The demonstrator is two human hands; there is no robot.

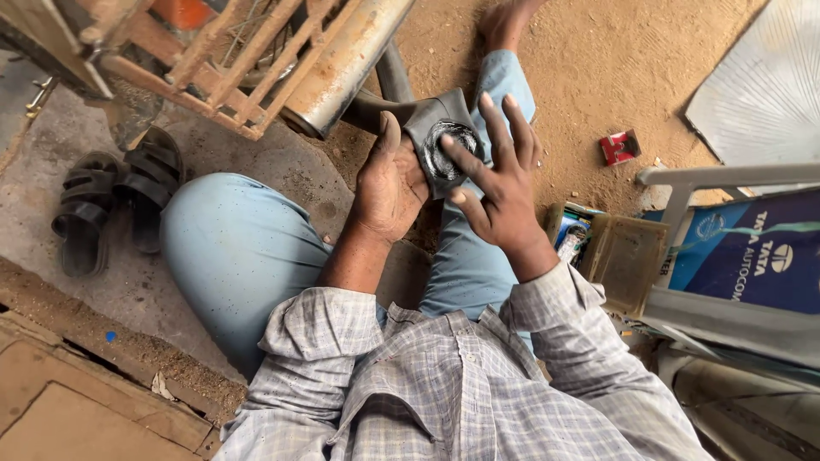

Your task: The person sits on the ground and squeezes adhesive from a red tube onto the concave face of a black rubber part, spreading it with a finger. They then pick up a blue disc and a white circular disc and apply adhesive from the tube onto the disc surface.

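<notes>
I see a black rubber inner tube (pixel 401 107) folded over on itself, its bent end facing up toward me above the knee. On the folded face sits a roughened, greyish oval patch area (pixel 448 149), dull and scuffed against the smoother dark rubber around it. The left hand (pixel 391 183) cups the fold from below and the side, thumb lying along its edge. The right hand (pixel 495 183) rests spread over it, one fingertip touching the scuffed oval. The rest of the tube trails off upward behind the hands.
</notes>
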